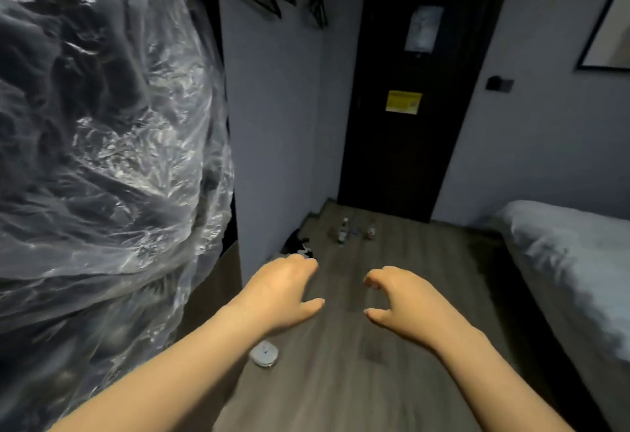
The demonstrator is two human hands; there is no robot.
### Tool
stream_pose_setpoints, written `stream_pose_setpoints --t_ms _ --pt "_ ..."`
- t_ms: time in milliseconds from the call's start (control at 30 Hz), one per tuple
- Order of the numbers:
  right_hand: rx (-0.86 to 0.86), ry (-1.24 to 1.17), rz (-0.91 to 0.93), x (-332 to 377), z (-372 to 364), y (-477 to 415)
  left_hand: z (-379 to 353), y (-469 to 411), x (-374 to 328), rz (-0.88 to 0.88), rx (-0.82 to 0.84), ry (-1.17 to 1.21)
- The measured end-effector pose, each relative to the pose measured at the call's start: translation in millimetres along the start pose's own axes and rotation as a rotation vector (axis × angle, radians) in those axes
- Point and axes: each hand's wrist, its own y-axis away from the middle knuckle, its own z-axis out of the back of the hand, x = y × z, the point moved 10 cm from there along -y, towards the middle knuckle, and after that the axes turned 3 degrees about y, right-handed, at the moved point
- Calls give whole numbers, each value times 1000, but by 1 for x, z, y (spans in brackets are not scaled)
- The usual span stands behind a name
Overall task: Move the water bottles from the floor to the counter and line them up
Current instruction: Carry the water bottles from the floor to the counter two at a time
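Two empty hands are hovering over the wood floor (341,380).
The left hand (283,292) and right hand (404,298) are hanging loosely curled, holding nothing. The water bottles (342,232) are standing far ahead by the dark door (392,165); its yellow sticker (403,102) is looking too blurry to read.

I'm looking at clear plastic sheeting (102,125) on my left, shining glossy and crinkling all over. The floor (341,380) is showing grey wood grain, pretty matt. The door (409,165) is looking dark and matt too, carrying a yellow paper notice (403,102). The bedding (562,254) is reading as soft white cloth. The bottles (342,232) are coming out too blurry to call.
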Motion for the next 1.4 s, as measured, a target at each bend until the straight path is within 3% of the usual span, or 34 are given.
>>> stream_pose_setpoints --t_ms 367,867,1400 --pt "-77 4 -246 -84 15 -40 -7 -116 -31 -206 25 51" --pt "-104 3 -283 -245 46 -158 -17 -321 -73 -275 -23 43" --pt "-60 35 -337 -364 26 -379 -50 -571 -4 -312 19 102"
